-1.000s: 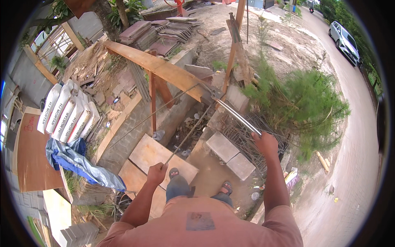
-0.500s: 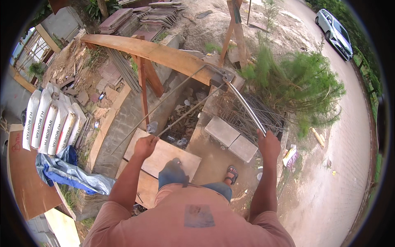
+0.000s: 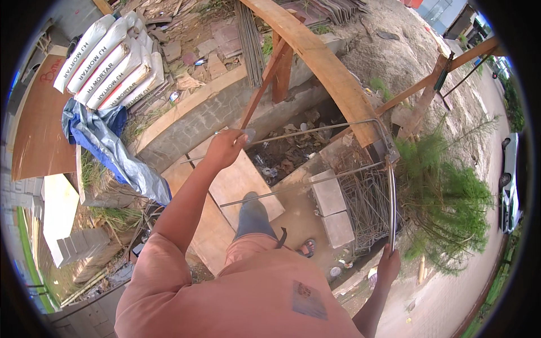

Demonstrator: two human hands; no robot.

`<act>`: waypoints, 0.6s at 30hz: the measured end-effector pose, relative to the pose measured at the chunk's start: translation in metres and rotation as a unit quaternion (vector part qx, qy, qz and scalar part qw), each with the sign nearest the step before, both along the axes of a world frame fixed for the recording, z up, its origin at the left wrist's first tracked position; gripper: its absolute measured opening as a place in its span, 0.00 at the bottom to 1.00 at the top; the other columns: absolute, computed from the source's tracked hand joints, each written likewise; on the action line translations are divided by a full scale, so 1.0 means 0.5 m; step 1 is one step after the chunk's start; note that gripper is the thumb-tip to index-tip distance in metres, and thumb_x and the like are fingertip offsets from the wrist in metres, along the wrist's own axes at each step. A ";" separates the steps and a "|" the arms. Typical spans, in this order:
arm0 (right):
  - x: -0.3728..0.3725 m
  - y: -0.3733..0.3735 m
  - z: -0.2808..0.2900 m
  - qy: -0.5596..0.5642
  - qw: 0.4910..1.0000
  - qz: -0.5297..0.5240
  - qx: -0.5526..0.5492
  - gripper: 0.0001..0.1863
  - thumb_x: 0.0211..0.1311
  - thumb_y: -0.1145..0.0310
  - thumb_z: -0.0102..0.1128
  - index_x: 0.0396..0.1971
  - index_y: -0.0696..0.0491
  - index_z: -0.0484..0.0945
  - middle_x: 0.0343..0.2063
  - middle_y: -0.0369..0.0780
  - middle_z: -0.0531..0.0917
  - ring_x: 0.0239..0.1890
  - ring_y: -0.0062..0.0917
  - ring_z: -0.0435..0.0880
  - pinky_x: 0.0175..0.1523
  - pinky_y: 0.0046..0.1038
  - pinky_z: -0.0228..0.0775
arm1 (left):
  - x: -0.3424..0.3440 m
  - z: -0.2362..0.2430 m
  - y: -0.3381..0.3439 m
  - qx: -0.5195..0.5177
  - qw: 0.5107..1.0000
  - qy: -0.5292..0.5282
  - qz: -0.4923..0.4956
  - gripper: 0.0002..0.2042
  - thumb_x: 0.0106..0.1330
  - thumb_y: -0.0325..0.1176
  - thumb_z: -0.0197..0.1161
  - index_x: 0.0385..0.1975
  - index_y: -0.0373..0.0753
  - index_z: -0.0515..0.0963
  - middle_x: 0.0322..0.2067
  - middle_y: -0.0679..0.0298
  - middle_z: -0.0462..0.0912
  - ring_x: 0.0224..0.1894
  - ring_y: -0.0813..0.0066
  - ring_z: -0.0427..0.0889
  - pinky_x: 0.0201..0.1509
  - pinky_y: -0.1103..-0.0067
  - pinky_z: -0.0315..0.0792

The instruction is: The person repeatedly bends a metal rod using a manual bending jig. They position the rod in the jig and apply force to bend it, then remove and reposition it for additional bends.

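Left hand [image 3: 225,149]: forward (arm extended), gripping bent rod [image 3: 307,132] | right hand [image 3: 389,265]: lower, clenched around silver bar [image 3: 392,203]

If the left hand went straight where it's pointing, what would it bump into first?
Probably the thin slanted wooden post, just past the left hand in the picture. Depth is hard to judge, though: the post may be lower or farther off, so the hand might pass over it.
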State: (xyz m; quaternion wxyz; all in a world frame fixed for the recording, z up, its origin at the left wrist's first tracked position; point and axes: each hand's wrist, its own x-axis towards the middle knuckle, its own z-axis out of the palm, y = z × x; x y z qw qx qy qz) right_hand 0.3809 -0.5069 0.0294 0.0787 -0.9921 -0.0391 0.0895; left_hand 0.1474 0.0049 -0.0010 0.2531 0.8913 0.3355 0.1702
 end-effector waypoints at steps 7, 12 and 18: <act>0.030 -0.024 -0.006 0.019 0.998 0.048 -0.021 0.24 0.66 0.48 0.51 0.32 0.58 0.75 0.29 0.53 0.81 0.36 0.51 0.79 0.40 0.47 0.68 | 0.054 -0.042 0.066 -0.262 0.957 0.110 -0.050 0.21 0.65 0.50 0.57 0.27 0.34 0.79 0.22 0.61 0.79 0.26 0.71 0.78 0.35 0.73 0.71; 0.086 -0.071 -0.022 -0.070 0.989 0.117 0.050 0.24 0.65 0.50 0.56 0.24 0.58 0.71 0.18 0.52 0.76 0.25 0.52 0.76 0.29 0.48 0.62 | 0.056 -0.005 0.050 -0.199 0.977 0.063 -0.032 0.19 0.65 0.47 0.58 0.27 0.33 0.80 0.20 0.58 0.77 0.25 0.68 0.76 0.34 0.70 0.69; 0.094 -0.067 -0.011 -0.027 0.989 0.132 0.057 0.25 0.63 0.49 0.57 0.23 0.60 0.72 0.20 0.53 0.77 0.27 0.53 0.77 0.32 0.46 0.64 | 0.054 0.030 0.015 -0.149 0.985 0.086 -0.021 0.19 0.66 0.44 0.59 0.26 0.31 0.79 0.18 0.56 0.75 0.24 0.67 0.74 0.33 0.68 0.67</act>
